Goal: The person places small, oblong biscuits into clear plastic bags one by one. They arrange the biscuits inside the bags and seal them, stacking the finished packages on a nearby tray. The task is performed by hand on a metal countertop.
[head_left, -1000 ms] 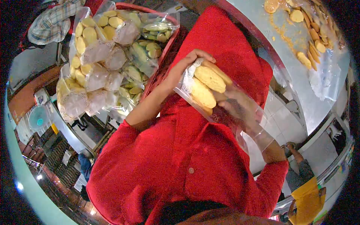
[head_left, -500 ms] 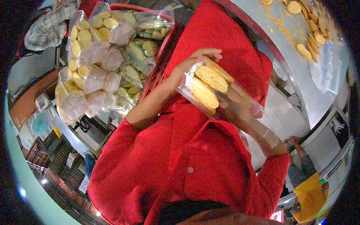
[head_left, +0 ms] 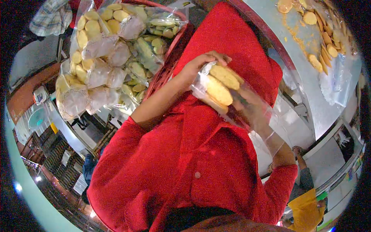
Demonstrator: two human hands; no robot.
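Between my hands, above my red-clothed lap, is a clear plastic bag (head_left: 253,110) with several oval, flat yellow biscuit-like pieces (head_left: 219,89) packed at its upper left end. White lacy print or paper shows at that end. My left hand (head_left: 203,63) curls round the filled end, with its fingertips over the far edge. Seen through the clear film, my right hand (head_left: 244,103) presses its fingers against the pieces from the right. The bag's loose, unfilled part trails over my right wrist.
On the left, a red crate (head_left: 170,58) is heaped with filled bags (head_left: 102,58) of yellow and greenish pieces. At the upper right, a metal table (head_left: 297,54) bears loose pieces (head_left: 326,38), crumbs and empty plastic bags (head_left: 336,83). Another person in yellow (head_left: 307,208) is at the lower right.
Both hands and the bag have shifted slightly to the right. My left fingers have drawn in closer over the bag's end, and the bag has tilted a little.
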